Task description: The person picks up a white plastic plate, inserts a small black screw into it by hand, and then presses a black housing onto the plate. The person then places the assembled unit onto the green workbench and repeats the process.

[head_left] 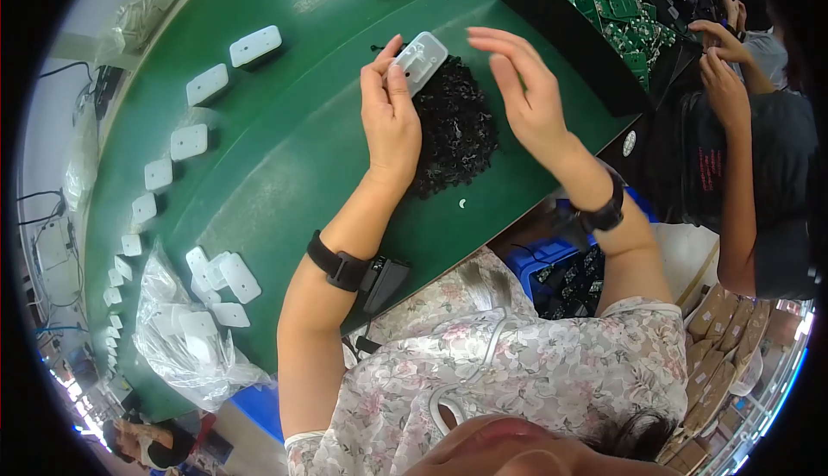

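Note:
My left hand (392,131) grips a white plastic housing (424,60), thumb on its near side and fingers round its left edge. The hollow inside of the housing faces up. Below it, a pile of small black parts (455,131) spreads over the green table (293,174). Right of the pile, my right hand (533,101) hovers with fingers stretched and thumb apart, holding nothing that shows. Between the two hands there is a gap.
A black box (552,32) of green circuit boards (617,23) stands at the far right. White housings (190,141) line the left side, near a clear bag (185,364) of white covers. A blue crate (530,260) sits below the table edge. A co-worker's hands (724,79) are at right.

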`<action>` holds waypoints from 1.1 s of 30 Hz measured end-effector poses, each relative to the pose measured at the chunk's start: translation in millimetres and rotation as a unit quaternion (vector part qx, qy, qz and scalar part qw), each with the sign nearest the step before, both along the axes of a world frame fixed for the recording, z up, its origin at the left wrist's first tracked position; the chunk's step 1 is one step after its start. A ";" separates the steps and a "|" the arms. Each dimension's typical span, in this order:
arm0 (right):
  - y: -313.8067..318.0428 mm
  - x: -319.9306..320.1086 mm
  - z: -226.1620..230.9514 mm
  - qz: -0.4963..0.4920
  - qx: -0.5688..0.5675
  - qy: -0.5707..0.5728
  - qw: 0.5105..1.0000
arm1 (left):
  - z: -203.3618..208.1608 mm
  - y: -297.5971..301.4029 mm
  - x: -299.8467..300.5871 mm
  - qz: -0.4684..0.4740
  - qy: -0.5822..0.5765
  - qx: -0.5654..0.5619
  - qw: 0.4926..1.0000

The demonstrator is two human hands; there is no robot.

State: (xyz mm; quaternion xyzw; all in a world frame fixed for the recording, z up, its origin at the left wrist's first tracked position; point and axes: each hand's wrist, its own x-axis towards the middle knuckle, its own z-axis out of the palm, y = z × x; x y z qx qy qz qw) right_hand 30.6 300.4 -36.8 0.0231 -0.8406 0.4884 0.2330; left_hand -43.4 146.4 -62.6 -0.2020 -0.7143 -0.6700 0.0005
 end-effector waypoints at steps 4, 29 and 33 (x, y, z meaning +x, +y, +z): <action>-48.2 40.2 10.7 0.176 0.135 0.084 0.972 | 2.3 -22.6 -16.1 0.020 -0.032 0.074 0.997; -32.0 -14.5 0.7 0.020 0.307 0.008 0.951 | 40.9 -200.9 34.2 0.042 -0.210 -0.025 0.976; -35.0 -14.8 5.5 -0.020 0.289 -0.021 0.957 | 32.0 -196.4 33.1 0.029 -0.222 0.024 0.974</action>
